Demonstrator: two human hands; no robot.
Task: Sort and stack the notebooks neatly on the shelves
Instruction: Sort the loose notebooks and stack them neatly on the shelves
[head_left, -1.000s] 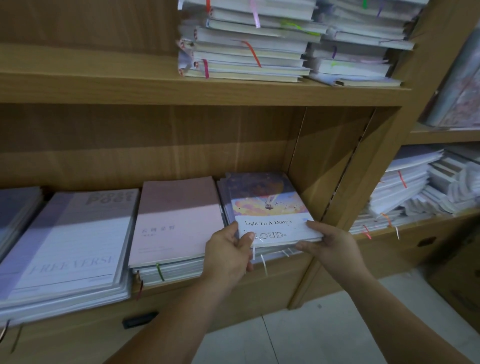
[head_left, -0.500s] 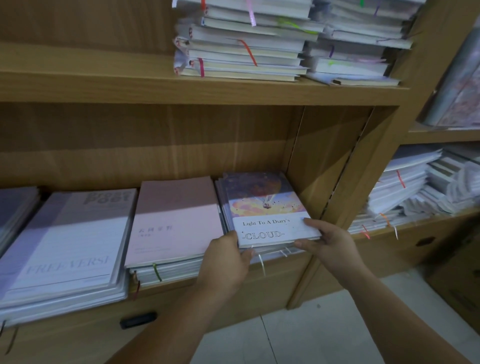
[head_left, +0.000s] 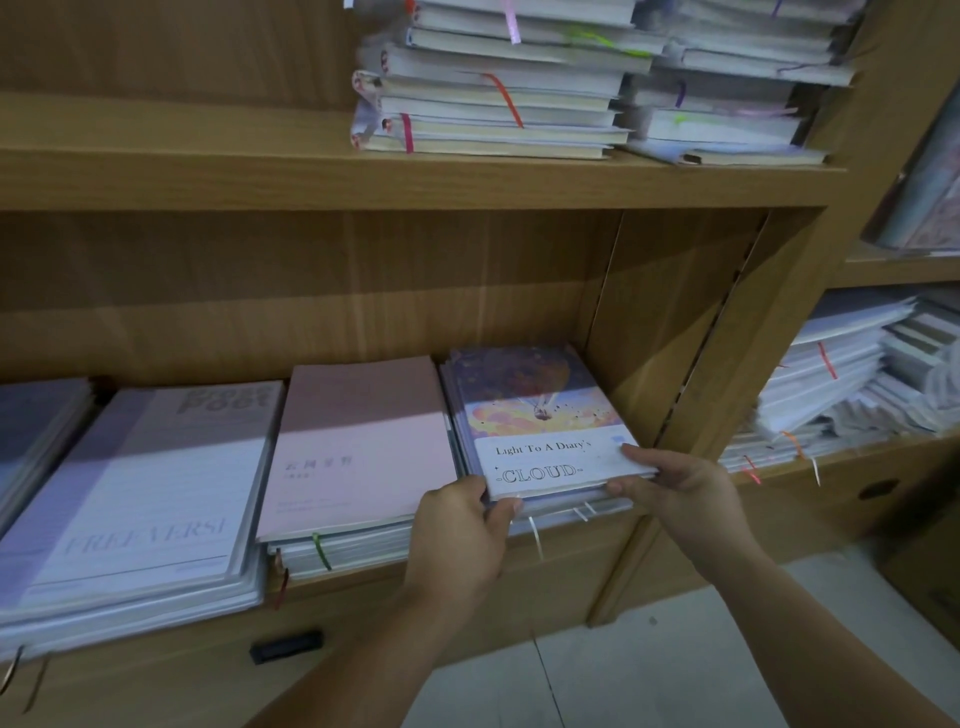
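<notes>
Sitting flat atop the rightmost pile on the lower shelf, just beside the wooden side panel: CLOUD notebook. Pinched at the front edge by both hands, left hand curled round the near-left corner, right hand thumb on the cover, fingers underneath. Pink notebook pile just left, FREEVERSE pile beyond. More stacks up on the upper shelf.

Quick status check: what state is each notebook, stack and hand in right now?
CLOUD notebook: closed, flat atop the rightmost stack, lower shelf.
Left hand: grips its near left corner.
Right hand: pinches its near right edge.
Pink notebook: closed, flat atop its stack.
FREEVERSE notebook: closed, flat atop its stack.
Upper-shelf stacks: two, edges uneven.
Right-bay pile: slumped, untidy.
</notes>
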